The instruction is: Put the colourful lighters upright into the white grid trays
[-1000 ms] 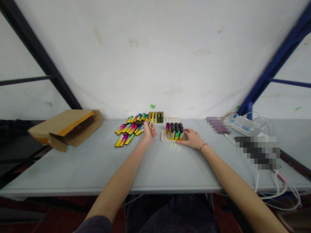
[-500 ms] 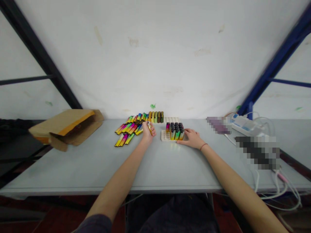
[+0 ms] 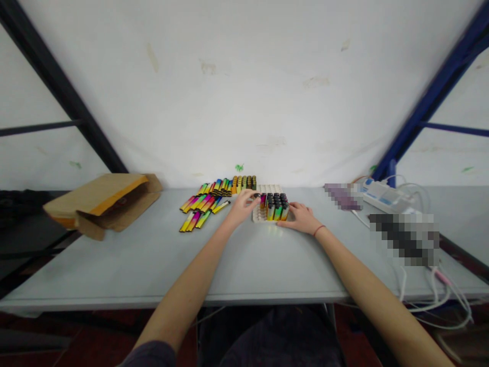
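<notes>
My left hand is closed on a shiny tube with a dark end, at the left part of a white holed tray. The fingers hide most of that tube. My right hand steadies the tray's right side, thumb at the front corner and fingers curled behind. Several rainbow metallic tubes with black tops stand upright in the tray. A magenta-and-gold tube stands just left of them. More tubes lie in loose rows on the left.
Behind my left hand stands a block of gold-topped tubes, with a second white holed tray beside it. An open cardboard box lies at the left. A power strip and white cables occupy the right side of the grey table.
My left hand has moved right with its tube, from beside the loose rows to the tray's left part. My right hand has stayed at the tray.
</notes>
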Available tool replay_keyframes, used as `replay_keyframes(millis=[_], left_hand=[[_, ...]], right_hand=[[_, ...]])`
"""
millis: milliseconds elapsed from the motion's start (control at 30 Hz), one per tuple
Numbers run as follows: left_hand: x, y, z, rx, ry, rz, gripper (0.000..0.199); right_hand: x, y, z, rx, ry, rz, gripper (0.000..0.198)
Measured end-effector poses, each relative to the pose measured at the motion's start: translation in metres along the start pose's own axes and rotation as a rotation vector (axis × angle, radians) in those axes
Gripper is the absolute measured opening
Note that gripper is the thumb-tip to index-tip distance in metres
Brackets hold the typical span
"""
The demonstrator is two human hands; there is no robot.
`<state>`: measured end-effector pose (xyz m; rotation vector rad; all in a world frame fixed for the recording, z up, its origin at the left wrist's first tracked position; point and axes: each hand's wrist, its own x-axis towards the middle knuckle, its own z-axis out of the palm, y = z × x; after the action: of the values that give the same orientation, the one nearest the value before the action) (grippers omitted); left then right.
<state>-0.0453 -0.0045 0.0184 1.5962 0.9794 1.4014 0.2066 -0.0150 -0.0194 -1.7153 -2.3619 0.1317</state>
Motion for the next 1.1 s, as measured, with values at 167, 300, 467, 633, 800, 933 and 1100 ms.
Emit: replay_keyframes(millis=[167, 300, 467, 633, 800, 933, 1100], left_hand=[[-0.003, -0.008, 0.003, -0.005, -0.04, -0.032, 0.018], [-0.006, -0.016, 0.008, 0.036, -0.071, 0.008, 0.02], [-0.009, -0.014, 0.013, -0.07, -0.025, -0.089, 0.032], [-0.009, -0.017, 0.013, 0.032, -0.012, -0.023, 0.024], [-0.01, -0.014, 0.008, 0.363, -0.039, 0.157, 0.028], [-0.006, -0.004, -0.013, 0.748, 0.222, 0.043, 0.031], [-0.006, -0.011, -0.047, 1.15, 0.258, -0.161, 0.024]], right_hand=[[0.001, 0.001, 0.002, 0.011, 0.001, 0.012, 0.078], [0.0, 0.0, 0.0, 0.01, -0.002, 0.009, 0.076], [-0.001, -0.001, -0.001, 0.006, 0.003, 0.011, 0.076], [0.0, 0.0, 0.001, 0.01, 0.01, 0.007, 0.077], [0.0, 0.001, 0.001, 0.004, 0.005, 0.012, 0.077], [0.0, 0.0, 0.0, -0.001, -0.002, 0.009, 0.074], [0.0, 0.0, 0.0, -0.006, 0.001, 0.011, 0.075]])
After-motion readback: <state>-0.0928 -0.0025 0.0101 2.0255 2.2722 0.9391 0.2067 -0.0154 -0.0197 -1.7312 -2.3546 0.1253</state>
